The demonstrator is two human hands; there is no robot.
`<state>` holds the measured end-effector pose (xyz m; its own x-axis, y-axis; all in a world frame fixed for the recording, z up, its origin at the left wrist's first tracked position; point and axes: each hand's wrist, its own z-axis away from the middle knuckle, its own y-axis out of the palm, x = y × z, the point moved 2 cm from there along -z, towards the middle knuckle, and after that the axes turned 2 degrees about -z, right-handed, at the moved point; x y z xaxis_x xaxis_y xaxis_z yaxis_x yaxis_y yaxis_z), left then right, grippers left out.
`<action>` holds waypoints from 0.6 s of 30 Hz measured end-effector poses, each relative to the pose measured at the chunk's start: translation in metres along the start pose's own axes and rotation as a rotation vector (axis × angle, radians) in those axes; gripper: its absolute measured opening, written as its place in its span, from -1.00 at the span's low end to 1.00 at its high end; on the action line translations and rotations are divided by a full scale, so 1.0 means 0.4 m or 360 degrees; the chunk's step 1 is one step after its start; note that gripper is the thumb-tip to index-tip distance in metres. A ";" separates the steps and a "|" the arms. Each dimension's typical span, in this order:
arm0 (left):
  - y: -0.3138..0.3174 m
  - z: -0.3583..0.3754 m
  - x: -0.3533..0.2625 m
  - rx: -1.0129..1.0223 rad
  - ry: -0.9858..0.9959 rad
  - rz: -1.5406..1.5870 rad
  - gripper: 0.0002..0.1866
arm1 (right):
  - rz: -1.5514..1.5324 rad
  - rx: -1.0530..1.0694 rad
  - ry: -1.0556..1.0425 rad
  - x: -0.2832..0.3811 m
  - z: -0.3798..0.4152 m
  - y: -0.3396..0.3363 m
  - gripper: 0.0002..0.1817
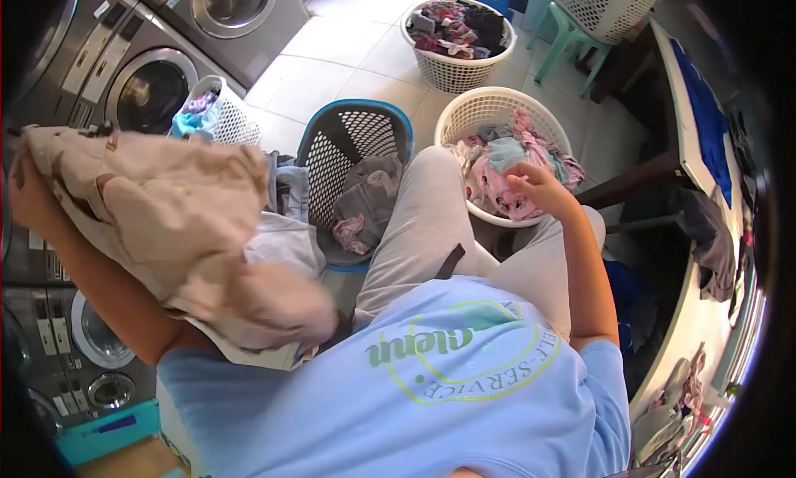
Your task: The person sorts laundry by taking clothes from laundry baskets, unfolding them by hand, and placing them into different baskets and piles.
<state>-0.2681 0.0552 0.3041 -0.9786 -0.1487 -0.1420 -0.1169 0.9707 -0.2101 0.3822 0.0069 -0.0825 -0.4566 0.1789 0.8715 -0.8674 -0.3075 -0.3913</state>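
At the far left, my left hand (29, 198) is closed on the waist end of beige pants (166, 188), held up with their lower part blurred by motion. My right hand (539, 188) hovers over a round cream laundry basket (452, 117), its fingers loosely bent and apart with nothing visible in them. Pink and mint clothes (502, 179) lie in that basket. Between the held pants and my knee stands a blue-rimmed laundry basket (336, 138) with a grey garment (365, 200) and a small pink piece inside. White and light-blue clothes (286, 242) are partly hidden behind the pants.
Front-loading machines (153, 92) line the left side. A small white basket (236, 117) stands before them. Farther ahead is a full round basket (456, 67) of dark and red clothes. A green stool (568, 43) carries another basket (601, 9). Along the right runs a table (676, 105).
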 end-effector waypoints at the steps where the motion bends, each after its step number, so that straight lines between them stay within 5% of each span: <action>1: 0.040 0.006 0.097 0.0167 -0.0075 -0.0078 -0.46 | -0.0001 0.0024 0.0000 0.000 -0.002 0.013 -0.72; 3: 0.137 0.073 0.277 0.0540 -0.0281 -0.0174 -0.40 | -0.0074 0.0028 0.0105 -0.001 -0.014 0.036 -0.72; 5: 0.192 0.182 0.419 0.0775 -0.0165 -0.0749 -0.44 | -0.0041 0.0062 0.0079 0.031 -0.034 0.064 -0.72; 7: 0.206 0.322 0.461 0.0702 -0.0229 -0.1140 -0.47 | 0.0048 0.0146 0.0053 0.093 -0.056 0.096 -0.72; 11: 0.312 0.521 0.320 0.0810 -0.0078 -0.0321 -0.53 | 0.0333 0.0079 -0.0218 0.143 -0.144 0.217 -0.74; 12: 0.319 0.574 0.199 0.0870 -0.0175 0.0159 -0.68 | 0.0414 0.0032 -0.0421 0.152 -0.174 0.255 -0.74; 13: 0.339 0.650 0.112 0.0794 -0.0032 0.0109 -0.76 | 0.0490 -0.0015 -0.0629 0.157 -0.199 0.294 -0.75; 15: 0.440 0.863 -0.014 0.1053 -0.0265 0.1042 -0.81 | 0.0600 -0.0063 -0.0631 0.139 -0.242 0.374 -0.76; 17: 0.385 0.972 -0.226 0.2104 -0.0661 0.0869 -0.78 | 0.0707 -0.0118 -0.0631 0.120 -0.261 0.429 -0.77; 18: 0.455 1.138 -0.234 0.2334 -0.0230 0.1105 -0.73 | 0.0957 -0.0228 -0.0699 0.113 -0.256 0.448 -0.78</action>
<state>-0.1209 0.1598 -0.1612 -0.7386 0.1189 -0.6635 0.6501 -0.1347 -0.7478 0.1857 0.0556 -0.1436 -0.7640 -0.3794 0.5219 -0.5250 -0.1049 -0.8446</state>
